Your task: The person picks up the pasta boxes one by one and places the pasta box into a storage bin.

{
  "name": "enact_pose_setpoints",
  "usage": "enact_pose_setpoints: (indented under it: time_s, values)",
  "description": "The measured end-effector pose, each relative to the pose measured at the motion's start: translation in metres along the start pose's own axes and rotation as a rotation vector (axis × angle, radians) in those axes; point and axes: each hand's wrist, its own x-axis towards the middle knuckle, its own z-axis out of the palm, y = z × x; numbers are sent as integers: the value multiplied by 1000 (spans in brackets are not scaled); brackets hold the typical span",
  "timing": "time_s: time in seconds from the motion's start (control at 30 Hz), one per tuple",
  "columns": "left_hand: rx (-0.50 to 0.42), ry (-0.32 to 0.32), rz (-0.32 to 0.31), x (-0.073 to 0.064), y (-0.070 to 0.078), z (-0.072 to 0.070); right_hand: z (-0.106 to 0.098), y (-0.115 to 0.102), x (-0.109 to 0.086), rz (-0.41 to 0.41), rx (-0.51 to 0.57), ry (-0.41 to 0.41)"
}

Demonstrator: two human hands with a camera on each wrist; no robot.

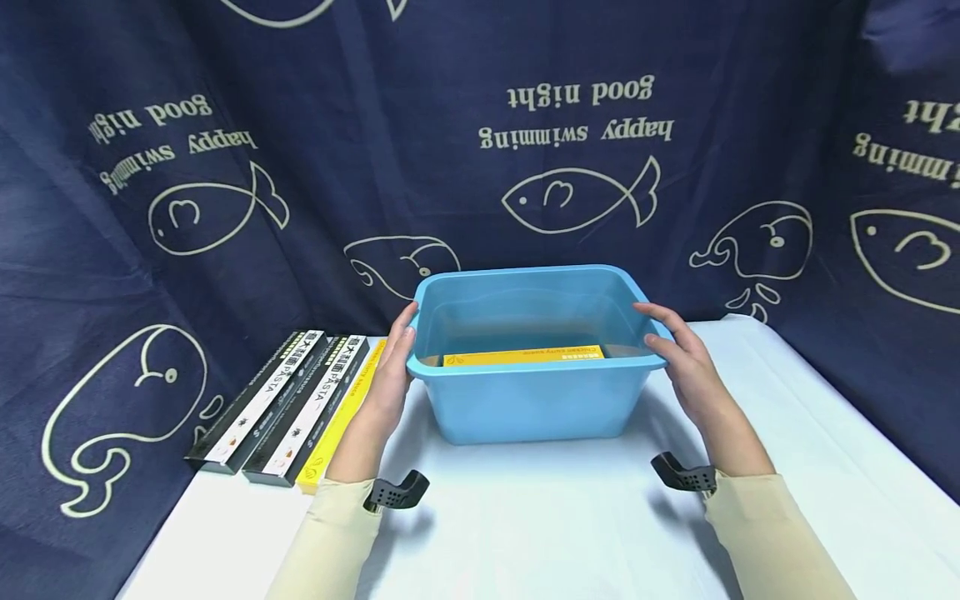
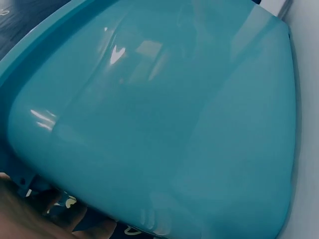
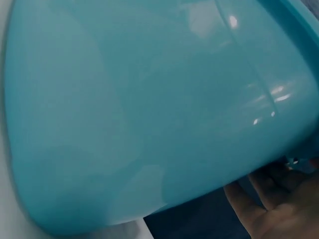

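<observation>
Left hand [image 1: 387, 379] and right hand [image 1: 686, 362] grip the tub [image 1: 532, 406]; only the head view shows the yellow box [image 1: 523, 356] inside. Three boxes [image 1: 315, 408] line the worktop's [image 1: 517, 525] left edge.

Three boxes [image 1: 309, 410] left of tub [image 1: 534, 406]

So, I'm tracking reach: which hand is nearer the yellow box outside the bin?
Left: the left hand, at the left end of the blue bin, is beside the yellow box; the right hand is across the bin, farther.
</observation>
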Motion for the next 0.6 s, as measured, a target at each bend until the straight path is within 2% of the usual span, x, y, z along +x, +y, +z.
enact_pose_setpoints:
  time_s: [0.33, 0.6]
  values:
    - [33, 71, -32, -3, 4, -1, 0, 6, 2, 10, 36, -33]
    - [18, 48, -3, -7, 0, -8, -3, 9, -1, 24, 55, -86]
